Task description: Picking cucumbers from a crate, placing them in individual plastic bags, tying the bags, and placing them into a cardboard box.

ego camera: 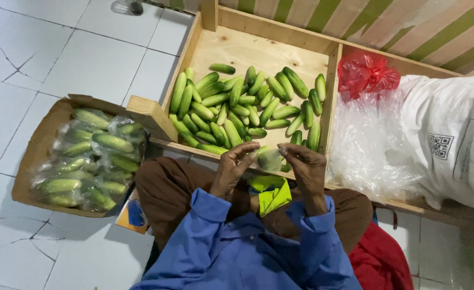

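My left hand (234, 167) and my right hand (305, 167) hold a plastic-wrapped cucumber (268, 159) between them at the front rim of a wooden bin (250, 51). Both hands pinch the clear wrap, one at each end. Many bare green cucumbers (242, 104) lie loose in the bin just beyond my hands. My sleeves are blue.
A cardboard box (35, 153) of wrapped cucumbers sits on the tiled floor at the left. Clear plastic sheets (368, 147), a red plastic bag (367, 72) and a white sack (451, 134) fill the bin's right compartment. A yellow-green cloth (272, 194) rests on my lap.
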